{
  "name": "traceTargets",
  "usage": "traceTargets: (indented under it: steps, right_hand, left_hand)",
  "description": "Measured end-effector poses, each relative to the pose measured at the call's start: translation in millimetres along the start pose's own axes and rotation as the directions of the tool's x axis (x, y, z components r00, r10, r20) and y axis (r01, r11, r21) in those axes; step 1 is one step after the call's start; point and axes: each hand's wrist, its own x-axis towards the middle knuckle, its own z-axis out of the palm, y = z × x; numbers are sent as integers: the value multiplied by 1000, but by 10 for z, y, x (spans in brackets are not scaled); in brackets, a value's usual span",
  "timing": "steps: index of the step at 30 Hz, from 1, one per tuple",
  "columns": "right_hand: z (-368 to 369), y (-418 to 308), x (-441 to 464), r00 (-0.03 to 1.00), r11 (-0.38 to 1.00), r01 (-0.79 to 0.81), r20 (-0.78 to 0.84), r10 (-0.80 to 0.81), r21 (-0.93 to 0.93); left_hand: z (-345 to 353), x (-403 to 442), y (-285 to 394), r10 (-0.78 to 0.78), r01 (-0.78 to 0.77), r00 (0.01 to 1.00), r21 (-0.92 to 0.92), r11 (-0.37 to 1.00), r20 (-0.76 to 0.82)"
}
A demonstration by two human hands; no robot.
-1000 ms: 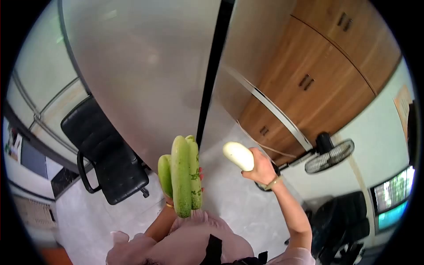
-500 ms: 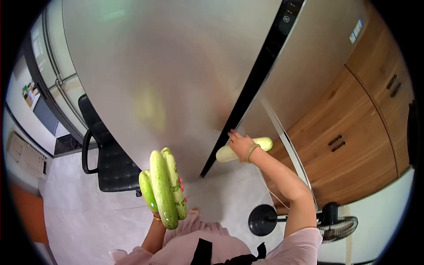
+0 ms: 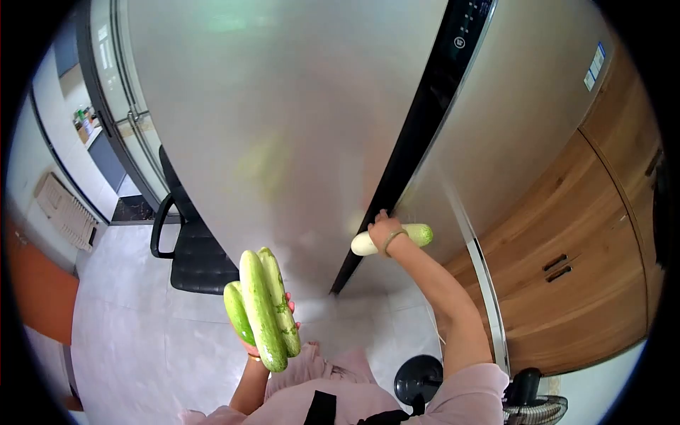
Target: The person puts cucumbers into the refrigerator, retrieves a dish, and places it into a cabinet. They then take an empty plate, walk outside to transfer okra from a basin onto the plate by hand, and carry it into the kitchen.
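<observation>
Several long green cucumbers (image 3: 261, 312) lie side by side in my left hand (image 3: 291, 306), whose fingertips curl round their right side; the palm is hidden beneath them. My right hand (image 3: 384, 230) is at the black strip (image 3: 418, 134) between the two doors of a silver refrigerator (image 3: 283, 106), its fingers reaching the strip's edge. Against that palm a pale cucumber (image 3: 419, 234) is held crosswise, its light end left of the hand and its greener end to the right.
A black chair (image 3: 202, 258) stands at the left, beside the refrigerator. Wooden cabinets (image 3: 581, 248) rise on the right. A fan (image 3: 535, 407) with a round black base (image 3: 418, 379) is at the lower right. An orange panel (image 3: 42, 283) is at far left.
My right hand has moved from open floor space to the black strip between the doors, still with the pale cucumber. The view has turned, and my left hand keeps its cucumbers.
</observation>
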Motion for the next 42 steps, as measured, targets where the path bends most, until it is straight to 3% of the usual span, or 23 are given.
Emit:
traceTargets:
  steps: [3, 6, 8, 15, 17, 21, 24, 25, 28, 29, 31, 33, 35, 42]
  right_hand:
    - [72, -17, -83, 997, 1000, 15, -75, -15, 5]
    - [110, -68, -436, 995, 994, 68, -83, -61, 81]
    - [204, -127, -708, 976, 980, 117, -198, -84, 161]
    - [408, -351, -1700, 968, 900, 88, -249, 23, 427]
    - [524, -397, -1962, 951, 812, 122, -302, 69, 571]
    - [788, -536, -2488, 941, 719, 97, -299, 159, 688]
    - [1134, -632, -2784, 944, 536, -6, -173, 283, 844]
    - [1212, -663, -2866, 942, 529, -11, -169, 291, 849]
    - [1445, -734, -3075, 869, 318, -37, -126, 478, 948]
    - [1539, -713, -3142, 862, 309, -41, -123, 492, 950]
    - [1548, -615, -3256, 816, 192, -124, -10, 578, 974]
    - [1576, -552, -3325, 778, 188, -108, -35, 627, 976]
    - [1763, -511, -3421, 724, 272, -113, -109, 682, 956]
    - [2107, -366, -3684, 592, 175, -178, -37, 805, 968]
  left_hand:
    - [4, -37, -96, 9, -12, 996, 39, 999, 87]
    - [-44, -74, -141, 39, -41, 996, 29, 999, 76]
    - [-64, -68, -157, 53, -54, 997, 10, 999, 62]
    - [27, 81, -256, -7, 4, 998, 46, 999, 66]
    - [95, 127, -343, -29, 28, 998, 28, 999, 63]
    - [50, 175, -534, -111, 110, 994, 43, 993, 19]
    - [56, 268, -701, -185, 185, 983, 15, 983, 0]
    - [14, 292, -764, -191, 189, 976, -30, 981, -108]
    - [17, 368, -941, -242, 245, 966, 13, 970, -90]
    - [13, 394, -1007, -254, 258, 963, 31, 966, -92]
    - [83, 497, -1145, -275, 282, 954, 46, 958, -116]
    - [85, 547, -1266, -294, 300, 947, 28, 954, -126]
    - [53, 583, -1345, -317, 322, 936, 9, 947, -156]
    - [104, 688, -1556, -378, 384, 914, 18, 923, -147]
